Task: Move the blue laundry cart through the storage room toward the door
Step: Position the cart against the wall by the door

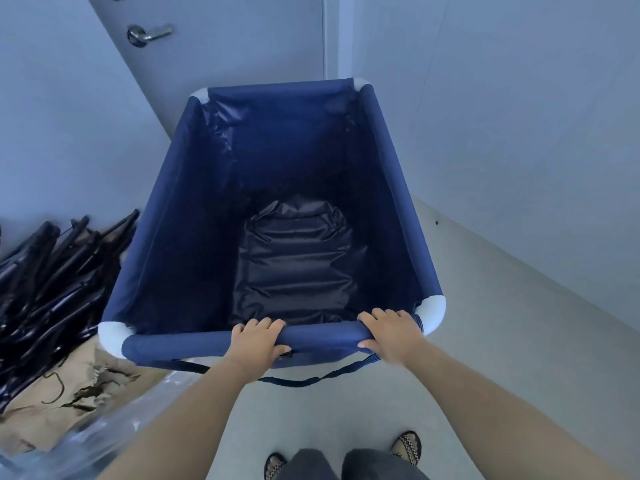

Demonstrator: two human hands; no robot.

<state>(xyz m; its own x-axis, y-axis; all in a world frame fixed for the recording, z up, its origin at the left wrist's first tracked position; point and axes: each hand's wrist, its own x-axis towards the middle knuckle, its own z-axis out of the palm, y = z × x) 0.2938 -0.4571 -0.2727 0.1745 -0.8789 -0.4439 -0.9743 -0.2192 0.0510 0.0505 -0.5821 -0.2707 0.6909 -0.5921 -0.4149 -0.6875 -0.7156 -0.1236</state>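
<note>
The blue laundry cart [277,209] stands directly in front of the person, its far rail close to the door [221,57] and just below the door handle [149,33]. The cart holds only a dark liner sheet [294,258] lying on its bottom. White corner joints [431,311] connect the fabric-sleeved rails.

Both hands grip the near rail of the cart. The left hand [258,341] is wrapped around the rail near its middle, fingers over the top and thumb beneath. The right hand [389,332] is wrapped around the same rail closer to the cart's right near corner. The spaced, two-handed hold probably serves steering: pressure on either side turns the cart, and even pressure drives it straight.

A carry strap [311,377] hangs in a loop below the near rail, unused; the rail gives firmer control for pushing.

To the left of the cart, a pile of black hangers [52,268] rests on brown cardboard [45,414], with clear plastic wrap [104,441] nearer the person. The cart's left near corner lies just beside this pile, so the left side has little room. To the right of the cart, bare floor [502,341] runs to the wall [519,98].

Judgement: the cart has nearly reached the door. The door appears shut, so one hand will likely have to leave the rail for the handle.
</note>
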